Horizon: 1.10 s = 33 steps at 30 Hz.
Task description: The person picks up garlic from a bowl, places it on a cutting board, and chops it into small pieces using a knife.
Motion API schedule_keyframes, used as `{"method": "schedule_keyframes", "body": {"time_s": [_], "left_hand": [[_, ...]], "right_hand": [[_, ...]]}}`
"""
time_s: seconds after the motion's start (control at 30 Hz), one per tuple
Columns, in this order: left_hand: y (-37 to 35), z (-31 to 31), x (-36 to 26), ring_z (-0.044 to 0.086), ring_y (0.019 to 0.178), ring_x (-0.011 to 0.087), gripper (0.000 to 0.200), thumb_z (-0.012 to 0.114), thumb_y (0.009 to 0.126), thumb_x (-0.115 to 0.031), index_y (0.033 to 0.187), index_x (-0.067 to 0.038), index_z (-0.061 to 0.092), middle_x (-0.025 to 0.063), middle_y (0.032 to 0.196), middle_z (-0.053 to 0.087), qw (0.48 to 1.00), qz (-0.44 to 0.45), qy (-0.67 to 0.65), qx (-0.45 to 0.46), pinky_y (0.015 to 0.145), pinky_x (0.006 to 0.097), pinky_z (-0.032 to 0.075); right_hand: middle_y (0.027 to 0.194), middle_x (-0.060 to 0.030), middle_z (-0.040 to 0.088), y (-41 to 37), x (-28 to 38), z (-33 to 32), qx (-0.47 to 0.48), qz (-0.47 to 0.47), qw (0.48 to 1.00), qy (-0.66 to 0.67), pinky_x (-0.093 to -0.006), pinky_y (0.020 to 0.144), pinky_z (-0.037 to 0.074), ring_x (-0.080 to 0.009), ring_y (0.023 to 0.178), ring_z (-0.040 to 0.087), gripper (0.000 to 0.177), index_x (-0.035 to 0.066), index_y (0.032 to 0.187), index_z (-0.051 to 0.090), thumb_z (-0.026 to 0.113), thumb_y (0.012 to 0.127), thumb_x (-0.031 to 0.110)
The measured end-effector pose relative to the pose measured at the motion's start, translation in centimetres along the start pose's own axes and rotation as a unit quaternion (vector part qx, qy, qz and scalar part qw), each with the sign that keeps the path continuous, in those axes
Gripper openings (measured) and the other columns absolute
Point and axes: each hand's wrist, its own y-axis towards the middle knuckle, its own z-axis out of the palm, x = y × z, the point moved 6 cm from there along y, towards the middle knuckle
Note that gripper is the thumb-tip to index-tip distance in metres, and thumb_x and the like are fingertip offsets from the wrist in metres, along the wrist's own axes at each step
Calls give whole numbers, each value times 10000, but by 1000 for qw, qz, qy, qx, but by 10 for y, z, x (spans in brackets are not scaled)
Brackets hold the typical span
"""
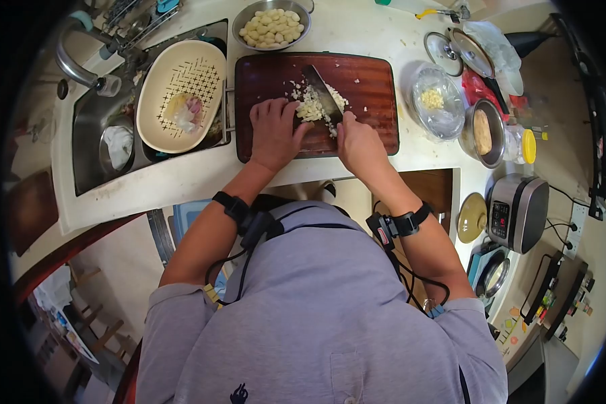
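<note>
On a dark red cutting board (269, 74) lies a pile of chopped pale pieces (310, 109), with small bits scattered round it. My right hand (362, 145) is wrapped round the handle of a wide kitchen knife (322, 92). The blade stands among the pieces and points up and to the left. My left hand (274, 132) rests on the board at the pile's left edge, fingers spread, thumb near the pieces, holding nothing.
A metal bowl of peeled pale cloves (271, 29) stands behind the board. At left, a cream colander (153, 77) sits over the sink (87, 148). At right are a plastic-lined bowl (438, 121), a metal bowl (498, 145), pot lids (443, 54) and a cooker (518, 212).
</note>
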Motion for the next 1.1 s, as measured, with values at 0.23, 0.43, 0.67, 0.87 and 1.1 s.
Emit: {"method": "schedule_keyframes", "body": {"time_s": [0.23,0.43,0.67,0.87,1.1], "left_hand": [[-4,-1,1,543,1163,305,363,804,871,-247,1190,-116,687,79,1192,613,1000,5,15,-9,1034,486,375],[4,14,1,566,1127,282,283,784,883,-217,1145,-133,719,53,1147,632,1000,11,-19,-13,1003,475,393],[0,11,6,572,1124,281,271,778,883,-207,1137,-130,727,49,1127,644,998,-1,-44,-34,997,471,396],[3,14,6,572,1111,281,237,765,896,-202,1119,-131,729,50,1122,650,998,-8,-56,-34,985,472,399],[8,13,-1,583,1066,282,229,770,895,-211,1105,-126,730,48,1098,659,997,2,-68,-23,959,460,402]], "right_hand": [[777,-349,665,-1,-4,-5,-9,17,1000,-25,-635,678,520,-558,774,669,184,-24,1028,533,564,1054,156],[768,-342,671,5,-1,-12,-18,-8,1000,-16,-631,700,528,-558,764,669,186,-28,1030,535,553,1054,156],[790,-336,689,0,13,6,2,18,999,-26,-623,740,554,-547,785,690,201,-31,1044,541,528,1061,168],[771,-330,686,3,17,-6,0,17,999,-34,-621,734,555,-543,778,692,200,-25,1034,539,525,1062,173],[769,-341,674,2,3,1,-32,1,999,-7,-633,709,535,-556,766,672,191,-29,1030,531,545,1058,160]]}}
